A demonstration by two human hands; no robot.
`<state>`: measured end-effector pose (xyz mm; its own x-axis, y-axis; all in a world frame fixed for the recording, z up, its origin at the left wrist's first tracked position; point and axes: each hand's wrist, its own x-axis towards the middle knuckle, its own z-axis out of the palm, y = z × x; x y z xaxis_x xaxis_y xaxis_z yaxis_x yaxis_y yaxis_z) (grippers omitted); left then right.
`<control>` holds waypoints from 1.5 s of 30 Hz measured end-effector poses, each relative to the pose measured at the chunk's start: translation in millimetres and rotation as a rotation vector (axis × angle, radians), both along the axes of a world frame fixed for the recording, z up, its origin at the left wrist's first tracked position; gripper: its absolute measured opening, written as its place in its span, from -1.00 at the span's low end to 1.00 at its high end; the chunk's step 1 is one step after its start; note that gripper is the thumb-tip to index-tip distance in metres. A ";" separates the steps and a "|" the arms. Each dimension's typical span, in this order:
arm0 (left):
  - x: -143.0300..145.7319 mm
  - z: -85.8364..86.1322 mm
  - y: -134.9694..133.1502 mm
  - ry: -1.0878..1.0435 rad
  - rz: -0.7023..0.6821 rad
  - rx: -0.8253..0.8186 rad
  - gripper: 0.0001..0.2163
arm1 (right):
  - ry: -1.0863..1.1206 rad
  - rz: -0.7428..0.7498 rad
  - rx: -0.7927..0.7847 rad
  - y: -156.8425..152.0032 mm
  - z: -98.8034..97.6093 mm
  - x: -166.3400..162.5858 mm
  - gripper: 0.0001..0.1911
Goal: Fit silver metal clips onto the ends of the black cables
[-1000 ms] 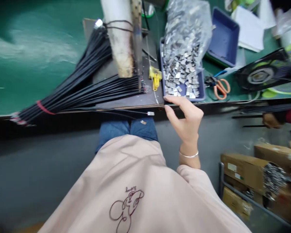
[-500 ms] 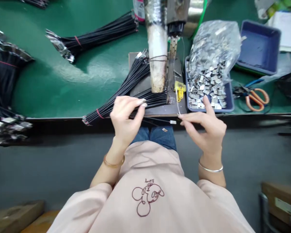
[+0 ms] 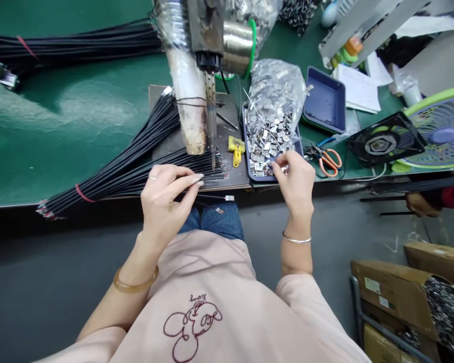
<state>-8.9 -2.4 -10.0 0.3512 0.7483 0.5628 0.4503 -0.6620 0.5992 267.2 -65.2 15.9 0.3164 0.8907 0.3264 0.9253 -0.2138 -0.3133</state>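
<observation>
My left hand (image 3: 170, 199) is closed in a pinch on a thin black cable (image 3: 214, 176), whose stripped end points right. Beside and behind it lies a bundle of black cables (image 3: 124, 154) with a red tie. My right hand (image 3: 297, 179) is closed over the front of a blue tray (image 3: 257, 178) of small metal connectors (image 3: 267, 138). Its fingertips reach among the connectors; whether they pinch one is hidden. A thin solder wire (image 3: 258, 110) runs down over the plastic bag to this hand. An upright metal soldering tip (image 3: 213, 146) stands between my hands.
A white tube (image 3: 191, 106) with a scorched end hangs beside the tip. Nearby are a yellow clip-like piece (image 3: 236, 150), a solder spool (image 3: 237, 48), orange-handled pliers (image 3: 330, 162) and another blue tray (image 3: 325, 98). At far right are a fan (image 3: 442, 133) and another person's hand (image 3: 423, 204).
My right hand has moved from the table edge onto the connectors in the tray, its fingers drawn in. My left hand now holds a cable end farther forward. The view has swung right.
</observation>
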 end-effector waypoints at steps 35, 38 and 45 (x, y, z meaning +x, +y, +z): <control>22.5 14.1 -10.0 -0.462 -0.271 -0.858 -0.90 | 0.800 0.272 0.287 -8.8 -20.2 -109.7 -0.96; 23.2 10.3 -12.8 -0.433 -0.250 -0.824 -0.90 | 0.866 0.264 0.254 -7.7 -22.7 -107.1 -0.96; 19.9 2.8 -10.1 -0.218 -0.252 -0.368 -0.92 | 0.816 0.270 0.245 -11.1 -18.1 -104.3 -0.94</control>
